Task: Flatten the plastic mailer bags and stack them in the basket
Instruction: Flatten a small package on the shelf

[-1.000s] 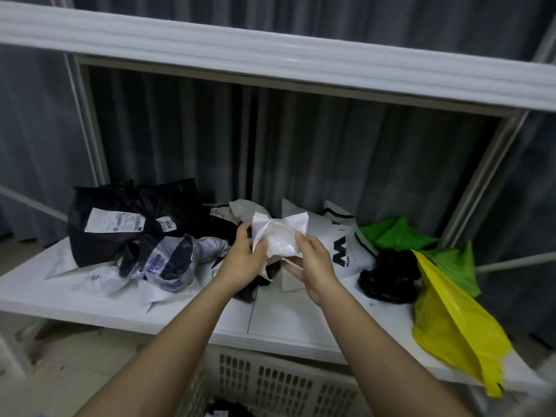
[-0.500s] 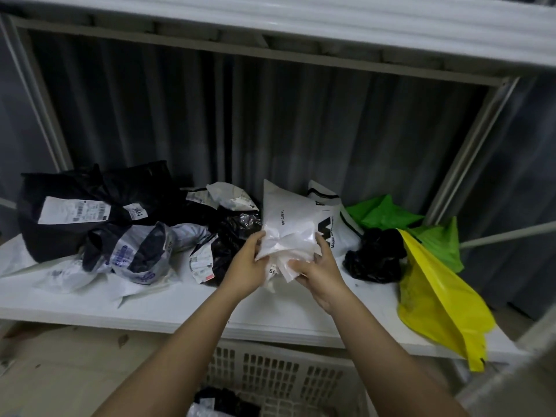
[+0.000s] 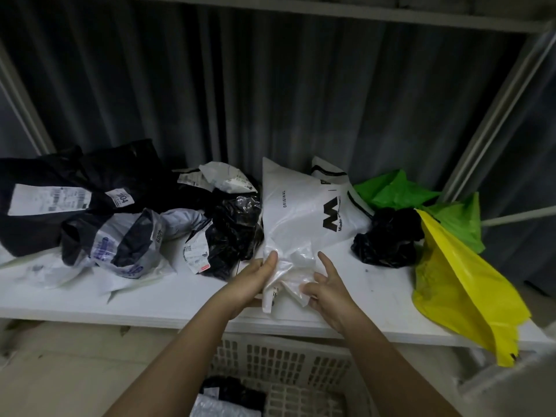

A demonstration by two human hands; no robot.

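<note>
The white mailer bag (image 3: 304, 224) runs from the shelf's front edge back; left hand (image 3: 254, 281) clamps its near end, right hand (image 3: 326, 288) pinches beside.

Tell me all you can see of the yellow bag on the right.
The yellow bag is thin, glossy plastic, creased and partly flattened. It lies tilted at the right end of the white shelf, its lower corner hanging over the front edge. Its top overlaps a green bag. Neither hand touches it.
</note>
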